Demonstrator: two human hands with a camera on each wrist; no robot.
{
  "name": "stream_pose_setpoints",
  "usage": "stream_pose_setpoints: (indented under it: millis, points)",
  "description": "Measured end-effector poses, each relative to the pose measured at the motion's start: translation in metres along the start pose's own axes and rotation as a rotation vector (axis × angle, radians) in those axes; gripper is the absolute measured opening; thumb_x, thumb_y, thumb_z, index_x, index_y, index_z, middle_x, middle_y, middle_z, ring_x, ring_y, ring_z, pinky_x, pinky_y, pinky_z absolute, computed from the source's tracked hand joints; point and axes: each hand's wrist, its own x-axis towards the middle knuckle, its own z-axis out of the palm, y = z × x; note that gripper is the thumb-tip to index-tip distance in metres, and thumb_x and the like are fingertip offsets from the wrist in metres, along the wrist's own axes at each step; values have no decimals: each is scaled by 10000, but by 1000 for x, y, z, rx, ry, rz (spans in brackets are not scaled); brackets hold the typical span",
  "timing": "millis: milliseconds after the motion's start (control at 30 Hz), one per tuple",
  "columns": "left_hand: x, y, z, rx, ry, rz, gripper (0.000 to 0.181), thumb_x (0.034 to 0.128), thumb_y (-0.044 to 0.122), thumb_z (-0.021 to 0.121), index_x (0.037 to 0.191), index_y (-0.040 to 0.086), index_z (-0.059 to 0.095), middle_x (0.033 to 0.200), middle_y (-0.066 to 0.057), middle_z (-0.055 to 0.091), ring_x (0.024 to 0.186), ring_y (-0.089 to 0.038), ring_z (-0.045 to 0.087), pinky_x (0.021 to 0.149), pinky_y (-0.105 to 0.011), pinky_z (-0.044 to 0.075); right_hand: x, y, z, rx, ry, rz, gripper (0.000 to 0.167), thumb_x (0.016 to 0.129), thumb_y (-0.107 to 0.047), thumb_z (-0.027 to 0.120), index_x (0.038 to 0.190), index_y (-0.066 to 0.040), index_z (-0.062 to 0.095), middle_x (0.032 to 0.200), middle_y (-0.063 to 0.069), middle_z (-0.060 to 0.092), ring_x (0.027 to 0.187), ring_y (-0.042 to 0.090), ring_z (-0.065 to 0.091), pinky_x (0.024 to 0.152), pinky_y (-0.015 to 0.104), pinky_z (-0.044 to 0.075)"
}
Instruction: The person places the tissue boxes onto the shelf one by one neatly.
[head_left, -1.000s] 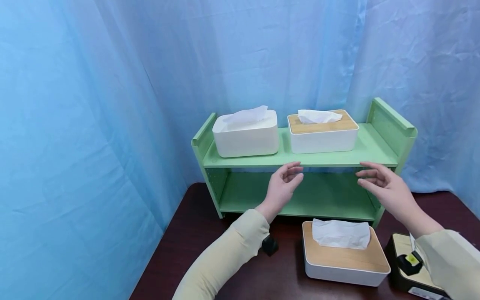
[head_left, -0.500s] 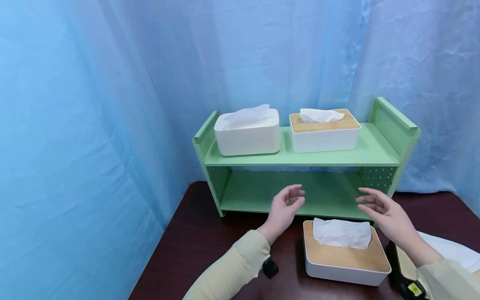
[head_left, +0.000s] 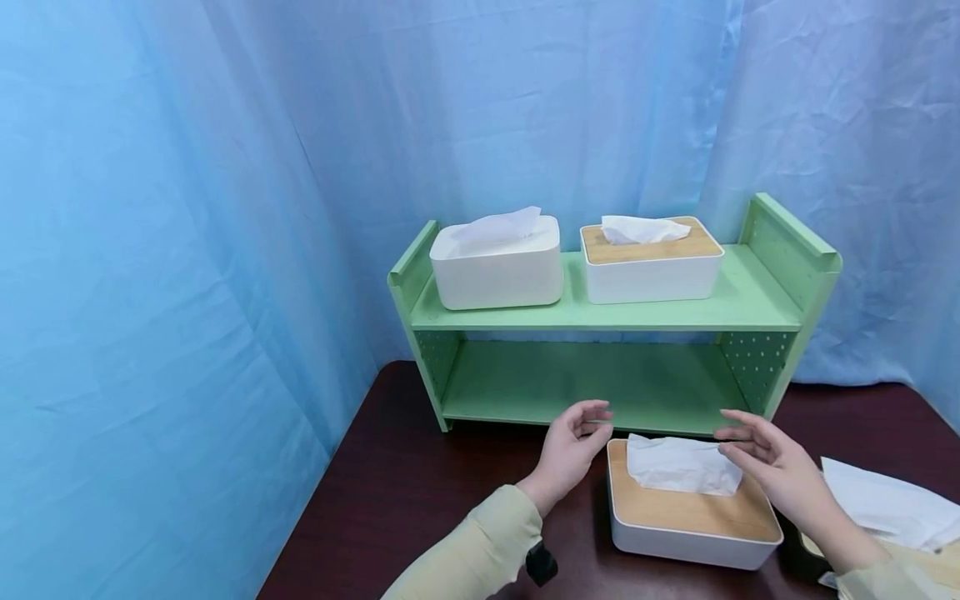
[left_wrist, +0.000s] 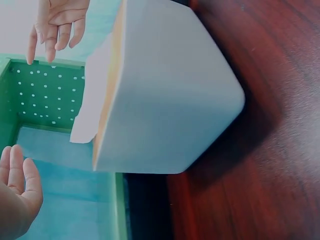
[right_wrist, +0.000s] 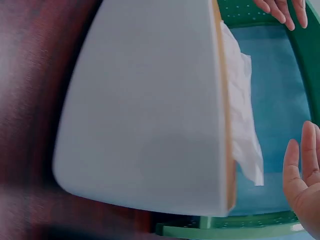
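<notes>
A tissue box with a wooden lid (head_left: 690,512) stands on the dark table before the green shelf, white tissue (head_left: 684,465) sticking up from it. My left hand (head_left: 567,452) hovers by its back left corner, fingers relaxed and slightly bent. Over its right back side hangs my right hand (head_left: 783,469), also loosely bent, its fingertips close to the tissue. In the left wrist view the white side of the box (left_wrist: 165,95) shows beside my left hand (left_wrist: 19,200). The right wrist view has the box (right_wrist: 145,110) beside my right hand (right_wrist: 306,185). Neither hand holds anything.
The green shelf (head_left: 480,320) carries a white tissue box (head_left: 498,279) and a wooden-lidded one (head_left: 652,281) on top. At the right, another box with tissue (head_left: 888,504) lies partly behind my right forearm. Blue curtains (head_left: 225,250) hang behind and left.
Both hands have come down from in front of the shelf's upper board to the level of the tissue box on the table. The view has shifted slightly.
</notes>
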Motion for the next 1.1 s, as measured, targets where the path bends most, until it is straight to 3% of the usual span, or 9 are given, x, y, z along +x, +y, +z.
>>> stream_pose_setpoints:
  millis: [367, 433, 667, 833, 1000, 1100]
  points:
    - [-11, -16, 3, -10, 10, -3, 293, 926, 51, 577, 1216, 8, 581, 1142, -203, 637, 1024, -202, 627, 863, -203, 478, -21, 19, 10, 34, 62, 7, 445, 905, -14, 601, 1277, -243, 515, 967, -291, 606, 868, -154, 555, 691, 53, 431]
    - [-13, -19, 4, -9, 10, -12, 290, 924, 52, 580, 1211, 13, 585, 1137, -188, 643, 1023, -196, 625, 859, -201, 479, -24, 21, 11, 31, 65, 6, 429, 906, -15, 600, 1272, -225, 521, 964, -281, 612, 869, -155, 554, 700, 46, 428]
    - [-20, -28, 6, -39, -14, -28, 301, 919, 26, 573, 1212, -44, 565, 1163, -218, 614, 1021, -203, 613, 853, -188, 481, -34, 27, 14, 2, 93, -13, 389, 898, 4, 602, 1271, 25, 493, 973, -295, 602, 900, -176, 531, 754, 0, 387]
    - [-23, -32, 9, -55, -32, -39, 318, 911, 13, 578, 1217, -66, 552, 1207, -224, 587, 1071, -296, 594, 870, -183, 476, -38, 30, 16, 16, 122, -13, 379, 885, 39, 603, 1249, -1, 508, 984, -302, 584, 904, -174, 528, 751, -2, 396]
    - [-29, -35, 13, 28, -27, -67, 323, 890, 61, 624, 1203, -7, 588, 1218, -144, 586, 1100, -257, 583, 887, -247, 484, -42, 30, 18, 4, 154, 8, 370, 868, 57, 618, 1218, 78, 498, 1019, -333, 532, 899, -176, 516, 727, 14, 417]
    - [-33, -37, 17, 74, -33, -87, 350, 868, 73, 658, 1209, 28, 599, 1234, -96, 538, 1125, -220, 548, 880, -291, 495, -43, 30, 18, -41, 172, 68, 412, 876, -17, 646, 1220, 135, 479, 1050, -407, 439, 903, -227, 446, 721, -4, 389]
